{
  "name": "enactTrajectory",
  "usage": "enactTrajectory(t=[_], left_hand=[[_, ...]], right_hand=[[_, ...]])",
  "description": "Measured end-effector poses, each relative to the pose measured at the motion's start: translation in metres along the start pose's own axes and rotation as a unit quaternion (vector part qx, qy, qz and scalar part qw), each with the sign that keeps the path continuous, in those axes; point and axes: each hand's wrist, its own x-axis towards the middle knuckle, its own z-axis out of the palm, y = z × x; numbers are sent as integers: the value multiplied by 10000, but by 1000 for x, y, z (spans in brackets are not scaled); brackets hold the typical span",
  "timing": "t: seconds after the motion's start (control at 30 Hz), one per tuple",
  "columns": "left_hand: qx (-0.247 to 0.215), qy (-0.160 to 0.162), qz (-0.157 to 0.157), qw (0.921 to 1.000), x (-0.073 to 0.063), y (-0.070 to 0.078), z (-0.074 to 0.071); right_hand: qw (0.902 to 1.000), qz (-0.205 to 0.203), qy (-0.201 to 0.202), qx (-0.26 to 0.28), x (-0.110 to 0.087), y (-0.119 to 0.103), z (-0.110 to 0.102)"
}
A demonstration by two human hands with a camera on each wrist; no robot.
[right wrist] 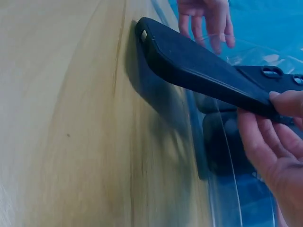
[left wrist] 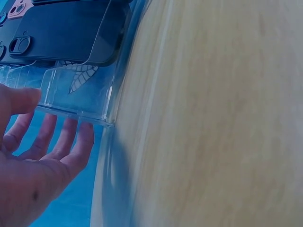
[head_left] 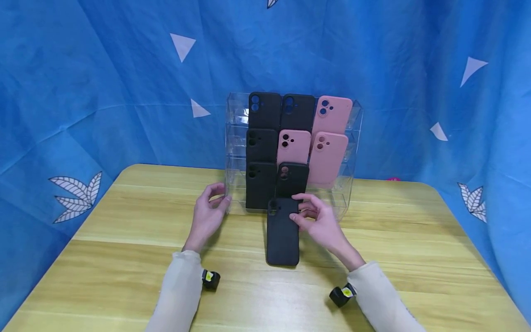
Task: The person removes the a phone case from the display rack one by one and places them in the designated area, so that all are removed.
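Observation:
My right hand (head_left: 317,221) pinches a black phone case (head_left: 283,240) near its upper right edge, thumb on the back face and fingers behind. The case hangs in front of the clear tiered display rack (head_left: 348,193), its lower end tilted toward me. In the right wrist view the case (right wrist: 199,61) stands off the wooden table, with its shadow below. My left hand (head_left: 209,214) is at the rack's left side. The left wrist view shows that hand's thumb (left wrist: 23,100) at the rack's front edge and its fingers (left wrist: 81,142) along the outer side wall.
Black cases (head_left: 261,184) fill the rack's left column, with a black case (head_left: 292,177) and a pink case (head_left: 293,147) in the middle. More pink cases (head_left: 329,159) stand at the right. A blue patterned cloth (head_left: 124,92) hangs behind the wooden table (head_left: 137,221).

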Motion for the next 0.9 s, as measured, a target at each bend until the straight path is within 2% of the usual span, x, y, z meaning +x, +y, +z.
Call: enactTrajectory(t=[0.23, 0.37, 0.77, 0.9], left_hand=[[50, 27, -44, 10000, -1, -1, -1], [53, 15, -54, 10000, 0, -1, -1], [108, -59, 20, 9999, 0, 1, -1], [152, -60, 33, 9999, 1, 1, 0]], right_hand=[[9973, -88, -169, -705, 0, 0, 8], [9955, -12, -293, -902, 0, 0, 13], [9941, 443, -649, -744, 3, 0, 33], [9932, 595, -634, -775, 4, -1, 39]])
